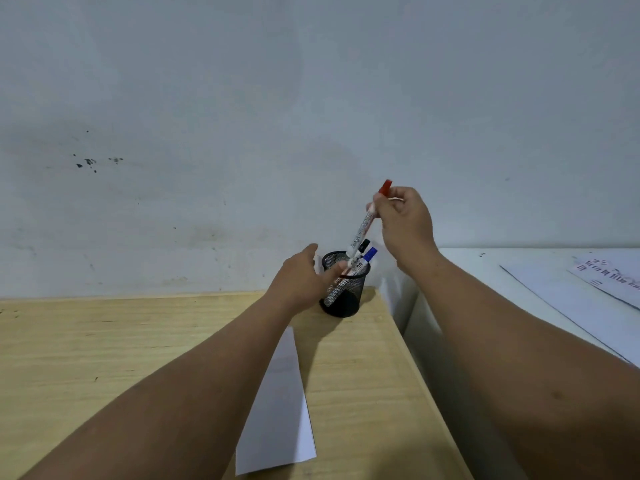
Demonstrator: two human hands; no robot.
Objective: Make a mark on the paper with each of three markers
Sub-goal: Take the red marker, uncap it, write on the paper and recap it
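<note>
A black mesh pen cup (pixel 343 303) stands at the far right corner of the wooden desk (pixel 104 358). My right hand (pixel 405 226) pinches a red-capped marker (pixel 365 226) near its cap, tilted, with its lower end still inside the cup's rim. A black-capped marker (pixel 363 244) and a blue-capped marker (pixel 370 253) stand in the cup. My left hand (pixel 304 277) holds the cup's left side, thumb on the rim. A white sheet of paper (pixel 280 407) lies on the desk between my forearms, partly hidden by my left arm.
A stained grey wall rises right behind the desk. To the right, across a narrow gap, a white table (pixel 485 271) carries large white sheets (pixel 571 289) and a printed page (pixel 609 275). The desk's right edge runs just beside the cup.
</note>
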